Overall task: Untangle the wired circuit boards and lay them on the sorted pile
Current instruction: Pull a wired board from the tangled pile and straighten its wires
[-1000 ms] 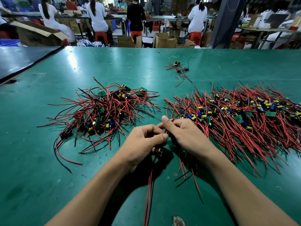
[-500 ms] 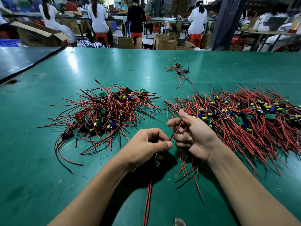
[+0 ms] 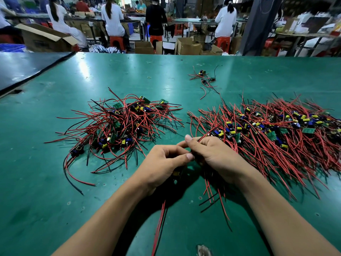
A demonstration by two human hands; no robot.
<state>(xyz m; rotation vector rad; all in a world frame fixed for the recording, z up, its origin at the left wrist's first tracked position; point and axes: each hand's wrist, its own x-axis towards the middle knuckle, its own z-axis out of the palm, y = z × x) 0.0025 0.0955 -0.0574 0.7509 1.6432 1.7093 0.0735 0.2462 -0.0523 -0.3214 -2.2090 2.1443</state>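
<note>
My left hand (image 3: pixel 162 163) is curled round a small wired circuit board (image 3: pixel 177 173) that sits by the middle of the near edge. Only a dark body and a yellow part show under the palm. Its pair of red and black leads (image 3: pixel 160 218) runs straight back toward the near edge of the green tabletop (image 3: pixel 55 200). My right hand (image 3: pixel 217 156) meets the left at the fingertips. Its thumb and fingers pinch a bundle of thin red and black wires (image 3: pixel 220 198), whose loose ends splay on the tabletop below the wrist. I cannot tell whether that bundle joins the board in the left hand.

Left of the hands, mid-table, lies a tangled heap of red-wired green boards with blue and yellow capacitors (image 3: pixel 125 122). Toward the right edge spreads the larger sorted pile (image 3: pixel 276 141), wires fanned outward — its near fringe reaches the right hand. Closer to the far edge sits a small stray cluster of wired boards (image 3: pixel 203 78), with a pale rubber band (image 3: pixel 149 77) to its left. A dark grey surface (image 3: pixel 27 69) adjoins the far left corner. Beyond the far edge, people in white tops (image 3: pixel 112 17) sit on red stools (image 3: pixel 116 40) among brown cardboard boxes (image 3: pixel 188 46).
</note>
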